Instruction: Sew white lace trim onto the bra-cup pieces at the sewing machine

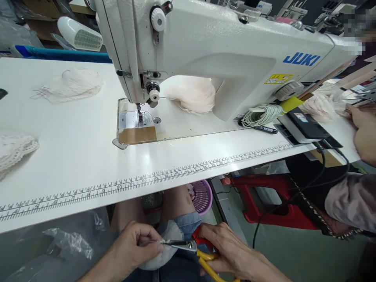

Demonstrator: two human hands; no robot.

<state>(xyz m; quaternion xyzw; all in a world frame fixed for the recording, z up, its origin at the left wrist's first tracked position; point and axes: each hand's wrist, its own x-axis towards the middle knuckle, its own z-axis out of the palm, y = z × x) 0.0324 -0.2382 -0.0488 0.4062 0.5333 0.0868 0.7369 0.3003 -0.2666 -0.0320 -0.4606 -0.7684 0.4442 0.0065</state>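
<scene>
Left hand (pixel 143 243) pinches sheer white fabric (pixel 163 259), held between both hands; right hand (pixel 227 247) grips scissors (pixel 190 245), blades at the pinched edge. Snipping seems underway; whether any cut is finished is too small to tell.

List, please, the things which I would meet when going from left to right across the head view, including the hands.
Lace-edged white fabric → left hand → scissor blades → right hand → black-topped box → co-worker's hand.

White table (pixel 73 149); red stool (pixel 282 220) on greenish floor (pixel 282 254).
</scene>
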